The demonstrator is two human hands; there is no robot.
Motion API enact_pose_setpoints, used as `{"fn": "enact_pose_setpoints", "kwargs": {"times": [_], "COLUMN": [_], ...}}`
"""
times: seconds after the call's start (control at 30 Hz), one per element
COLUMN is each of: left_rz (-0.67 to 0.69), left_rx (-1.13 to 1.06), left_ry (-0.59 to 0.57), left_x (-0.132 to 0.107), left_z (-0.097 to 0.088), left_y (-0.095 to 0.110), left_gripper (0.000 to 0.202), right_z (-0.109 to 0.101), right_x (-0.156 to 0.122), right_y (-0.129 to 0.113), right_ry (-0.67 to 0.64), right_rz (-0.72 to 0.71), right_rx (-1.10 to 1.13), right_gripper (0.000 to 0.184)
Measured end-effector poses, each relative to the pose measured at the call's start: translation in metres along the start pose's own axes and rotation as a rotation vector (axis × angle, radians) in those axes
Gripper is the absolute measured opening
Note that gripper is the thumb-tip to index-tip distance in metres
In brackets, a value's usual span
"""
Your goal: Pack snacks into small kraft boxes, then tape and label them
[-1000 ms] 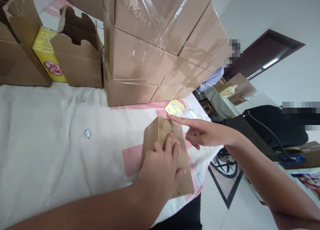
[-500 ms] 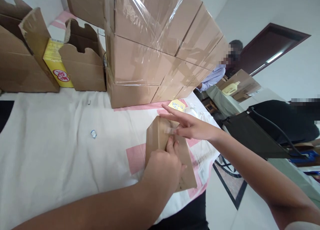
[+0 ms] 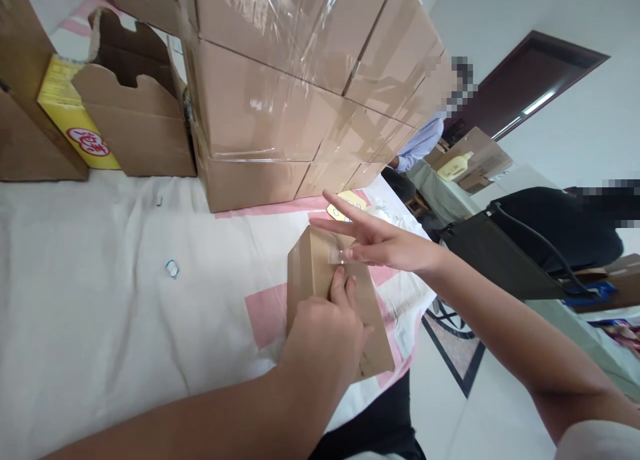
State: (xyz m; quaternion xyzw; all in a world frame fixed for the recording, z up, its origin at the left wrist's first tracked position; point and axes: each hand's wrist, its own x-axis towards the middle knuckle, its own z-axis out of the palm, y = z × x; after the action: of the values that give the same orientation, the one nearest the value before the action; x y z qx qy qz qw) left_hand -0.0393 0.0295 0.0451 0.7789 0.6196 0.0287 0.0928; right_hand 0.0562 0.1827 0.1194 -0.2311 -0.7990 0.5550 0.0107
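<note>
Worktop: a worktop [image 3: 100, 327] covered in white cloth with pink patches, under both hands.
Beyond the hands: stack of large brown cartons wrapped in clear film [image 3: 260, 107].
Box: small brown cardboard box [image 3: 306, 273] lies under the left hand; its long axis runs away from the person, with the far end towards the cartons and leaning left.
Left hand [image 3: 325, 330]: palm down on the box, fingers curled over its top, clamping it.
Right hand [image 3: 387, 245]: spread open, two fingers straight, a lower fingertip on a clear strip of tape [image 3: 336, 257] at the box's far end.
</note>
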Motion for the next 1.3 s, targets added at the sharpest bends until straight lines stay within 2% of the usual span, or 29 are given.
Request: {"fn": "enact_pose_setpoints", "kwargs": {"times": [0.1, 0.23, 0.47, 0.53, 0.6, 0.67, 0.7, 0.83, 1.0, 1.13, 1.3], "left_rz": [-0.004, 0.002, 0.007, -0.006, -0.007, 0.0, 0.001, -0.005, 0.003, 0.026, 0.005], "left_rx": [-0.018, -0.013, -0.023, -0.058, -0.057, -0.034, -0.025, -0.013, -0.005, -0.002, -0.02], "left_ry": [0.021, 0.017, 0.036, 0.044, 0.021, -0.033, -0.057, -0.093, -0.073, -0.042, -0.03], "left_x": [0.001, 0.0, -0.001, -0.001, -0.001, -0.001, 0.0, 0.0, 0.0, 0.0, -0.001], "left_z": [-0.001, -0.001, 0.001, 0.0, -0.003, -0.006, -0.008, -0.011, -0.009, -0.006, -0.004], "left_y": [0.0, 0.0, 0.0, -0.001, -0.001, -0.001, -0.001, -0.001, 0.0, 0.0, 0.0], "left_gripper": [0.068, 0.067, 0.068, 0.067, 0.066, 0.066, 0.066, 0.068, 0.064, 0.057, 0.061], "right_z": [0.004, 0.009, 0.014, 0.017, 0.018, 0.018, 0.018, 0.016, 0.015, 0.016, 0.02], "right_x": [0.001, 0.002, 0.002, 0.002, 0.002, 0.002, 0.002, 0.0, 0.0, -0.001, -0.002], "right_y": [0.011, 0.022, 0.017, 0.012, 0.008, 0.004, 0.003, 0.001, 0.005, 0.012, 0.016], "right_ry": [-0.027, 0.042, 0.124, 0.194, 0.324, 0.424, 0.433, 0.313, 0.289, 0.256, 0.248], "right_rz": [0.022, 0.008, 0.061, 0.104, 0.131, 0.112, 0.094, 0.064, 0.078, 0.172, 0.262], "right_rx": [-0.06, -0.188, -0.312, -0.331, -0.369, -0.398, -0.398, -0.307, -0.175, -0.036, 0.022], "right_gripper": [0.082, 0.084, 0.076, 0.069, 0.056, 0.039, 0.034, 0.033, 0.025, 0.025, 0.027]}}
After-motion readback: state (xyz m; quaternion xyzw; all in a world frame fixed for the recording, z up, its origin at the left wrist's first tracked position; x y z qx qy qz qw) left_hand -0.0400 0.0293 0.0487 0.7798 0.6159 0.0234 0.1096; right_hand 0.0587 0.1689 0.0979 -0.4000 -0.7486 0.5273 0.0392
